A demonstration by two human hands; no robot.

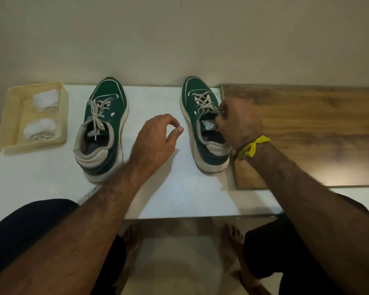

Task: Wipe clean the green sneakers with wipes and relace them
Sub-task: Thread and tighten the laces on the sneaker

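Two green sneakers with white soles stand on the white table (175, 188), toes pointing at the wall. The left sneaker (102, 126) has its grey lace threaded, and the lace ends hang loose over the tongue. The right sneaker (202, 124) is laced through most of its eyelets. My right hand (239, 122) is over its tongue and pinches the lace (205, 103) near the top eyelets. My left hand (158, 139) hovers between the two shoes with its fingers loosely curled and holds nothing.
A cream plastic tray (9, 126) at the table's left holds two crumpled white wipes (45, 99). A wooden board (307, 128) covers the table's right side. My knees and bare feet (130, 237) are below the table's near edge.
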